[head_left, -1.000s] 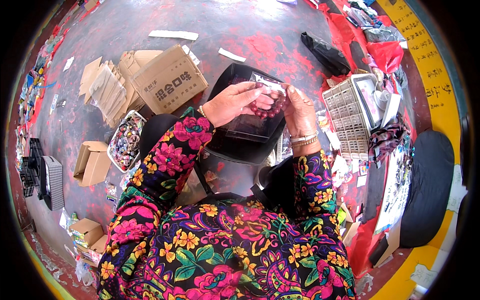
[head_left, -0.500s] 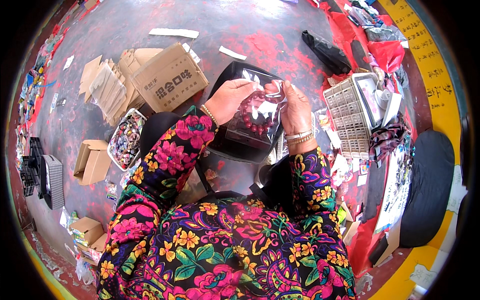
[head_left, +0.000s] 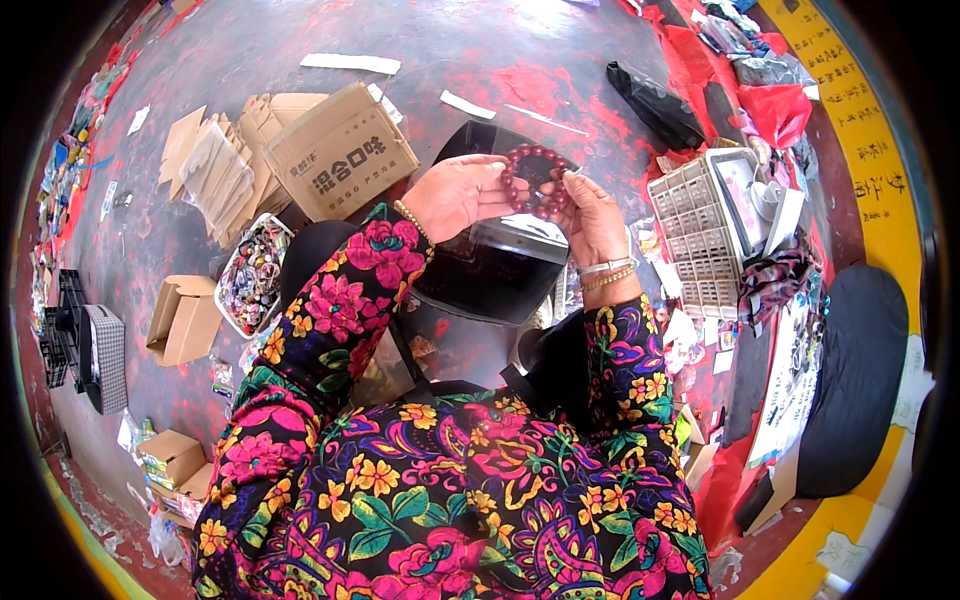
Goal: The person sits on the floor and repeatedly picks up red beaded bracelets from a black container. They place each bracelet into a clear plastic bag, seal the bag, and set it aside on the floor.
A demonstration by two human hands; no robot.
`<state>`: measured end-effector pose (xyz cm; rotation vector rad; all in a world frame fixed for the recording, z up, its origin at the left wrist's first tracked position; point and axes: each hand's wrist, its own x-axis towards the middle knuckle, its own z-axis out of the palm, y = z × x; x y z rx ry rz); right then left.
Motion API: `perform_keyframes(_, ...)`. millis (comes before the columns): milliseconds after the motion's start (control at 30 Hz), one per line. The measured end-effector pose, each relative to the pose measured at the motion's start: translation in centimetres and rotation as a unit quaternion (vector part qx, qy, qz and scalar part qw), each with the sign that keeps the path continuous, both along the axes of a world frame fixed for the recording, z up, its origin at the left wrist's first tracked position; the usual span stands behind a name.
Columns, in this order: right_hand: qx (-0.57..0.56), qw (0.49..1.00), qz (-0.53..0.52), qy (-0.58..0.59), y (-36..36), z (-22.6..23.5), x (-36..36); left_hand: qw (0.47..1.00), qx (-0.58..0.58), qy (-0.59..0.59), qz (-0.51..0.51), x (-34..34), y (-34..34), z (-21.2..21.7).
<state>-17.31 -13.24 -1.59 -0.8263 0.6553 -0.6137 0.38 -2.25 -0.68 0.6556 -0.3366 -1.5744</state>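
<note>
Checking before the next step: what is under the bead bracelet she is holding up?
Below the dark red bead bracelet, held between the left hand and right hand, sits a glossy black box. Its surface looks bare; the hands cover its far edge, and its inside cannot be seen.

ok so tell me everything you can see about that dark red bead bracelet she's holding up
The dark red bead bracelet is a closed ring of round, glossy beads, wood or resin by the look. It is held up facing the camera, above the black plastic tray. The left hand pinches its left side and the right hand its lower right. The beads look evenly sized; the cord cannot be seen.
</note>
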Motion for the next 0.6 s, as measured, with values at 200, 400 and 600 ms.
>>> perform_keyframes(200, 0.009, 1.0, -0.024, -0.014, -0.06, 0.3, -0.07, 0.997, 0.039, -0.067, 0.004, -0.02, 0.0, 0.34)
perform_keyframes(400, -0.011, 0.999, -0.023, 0.027, -0.1, 0.48, -0.27, 0.994, 0.048, -0.096, 0.01, -0.2, 0.09, 0.59)
perform_keyframes(600, -0.02, 0.998, -0.047, 0.031, 0.22, 0.56, -0.09, 0.996, 0.041, -0.08, -0.012, 0.09, 0.1, 0.15)
